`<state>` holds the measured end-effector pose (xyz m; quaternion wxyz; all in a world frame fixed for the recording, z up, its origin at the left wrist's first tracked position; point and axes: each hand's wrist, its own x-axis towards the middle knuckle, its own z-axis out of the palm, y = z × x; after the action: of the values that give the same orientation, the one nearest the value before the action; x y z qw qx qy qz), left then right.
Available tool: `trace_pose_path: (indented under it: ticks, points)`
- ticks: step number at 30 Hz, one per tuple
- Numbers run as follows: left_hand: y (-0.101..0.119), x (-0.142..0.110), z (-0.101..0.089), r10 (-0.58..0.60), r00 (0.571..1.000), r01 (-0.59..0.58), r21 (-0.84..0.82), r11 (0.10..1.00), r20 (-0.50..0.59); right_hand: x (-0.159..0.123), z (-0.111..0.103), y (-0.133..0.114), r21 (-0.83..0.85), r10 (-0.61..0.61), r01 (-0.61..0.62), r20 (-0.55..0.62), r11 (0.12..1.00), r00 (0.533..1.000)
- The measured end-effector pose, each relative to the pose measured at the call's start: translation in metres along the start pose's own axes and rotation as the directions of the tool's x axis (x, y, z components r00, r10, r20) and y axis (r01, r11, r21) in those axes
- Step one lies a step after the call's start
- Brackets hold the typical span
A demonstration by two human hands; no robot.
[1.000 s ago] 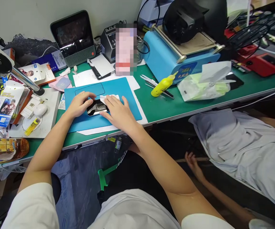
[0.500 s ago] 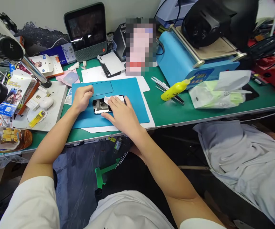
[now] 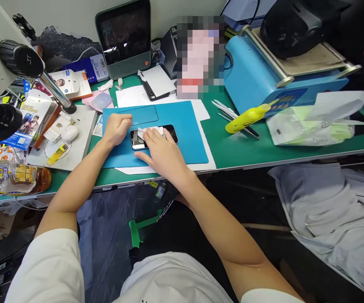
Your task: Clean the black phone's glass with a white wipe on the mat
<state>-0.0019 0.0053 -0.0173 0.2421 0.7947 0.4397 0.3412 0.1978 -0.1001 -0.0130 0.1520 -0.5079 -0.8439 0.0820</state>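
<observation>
On the blue mat [image 3: 188, 145] lies a phone [image 3: 171, 133], flat with its dark glossy face up. My right hand [image 3: 164, 151] covers its middle, fingers laid forward and pressing a folded white tissue [image 3: 141, 134] against the glass. The right thumb is spread out toward the phone's near edge. To the left of the phone, my left hand [image 3: 118, 128] rests on the mat, curled into a fist with nothing showing in it. A thin dark rectangular outline [image 3: 144, 114] is seen on the mat beyond the phone.
Right of the mat are a yellow squeeze bottle [image 3: 248, 119], tweezer-like tools [image 3: 229, 112], a tissue pack [image 3: 311, 130] and a blue machine [image 3: 248, 71]. A drink bottle [image 3: 14, 180], yellow lighter [image 3: 57, 154] and microscope-like stand [image 3: 51, 86] occupy the left. Behind stands a smart display [image 3: 125, 38].
My right hand and the tissue have slid left along the phone, uncovering its right end. The left fist stays at the same spot on the mat. The whole view has shifted slightly.
</observation>
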Motion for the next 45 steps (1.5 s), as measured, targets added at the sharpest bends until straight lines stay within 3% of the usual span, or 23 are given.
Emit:
trace_pose_path:
  ticks: [4, 10, 16, 21, 29, 36, 45]
  points:
    - [0.000, 0.001, 0.003, 0.011, 1.000, -0.011, 0.014, 1.000, 0.006, -0.007, 0.002, -0.003, 0.010, -0.009, 0.009, -0.004, 1.000, 1.000]
    - [0.002, 0.000, 0.000, -0.008, 0.999, 0.009, 0.027, 1.000, -0.052, 0.014, 0.003, -0.012, 0.001, -0.040, 0.040, 0.017, 0.999, 0.999]
    - [0.004, -0.001, 0.000, -0.020, 0.999, 0.023, 0.108, 0.994, -0.025, -0.003, 0.006, -0.022, 0.009, -0.086, 0.086, 0.003, 0.996, 0.996]
    - [0.003, 0.000, -0.001, -0.020, 0.999, 0.025, 0.124, 0.992, -0.041, 0.015, 0.005, -0.020, 0.013, -0.127, 0.127, 0.042, 0.992, 0.991]
    - [0.004, 0.000, 0.000, -0.033, 0.999, 0.037, 0.097, 0.995, -0.042, 0.003, 0.008, -0.028, 0.030, -0.106, 0.105, 0.019, 0.994, 0.994]
    - [0.002, 0.000, -0.001, -0.037, 0.998, 0.042, 0.085, 0.995, -0.057, 0.018, 0.005, -0.024, 0.052, -0.102, 0.101, 0.012, 0.993, 0.995]
    - [0.007, 0.001, 0.000, -0.032, 0.992, 0.011, 0.176, 0.984, 0.120, -0.008, 0.010, -0.028, 0.088, -0.098, 0.097, 0.000, 0.991, 0.995]
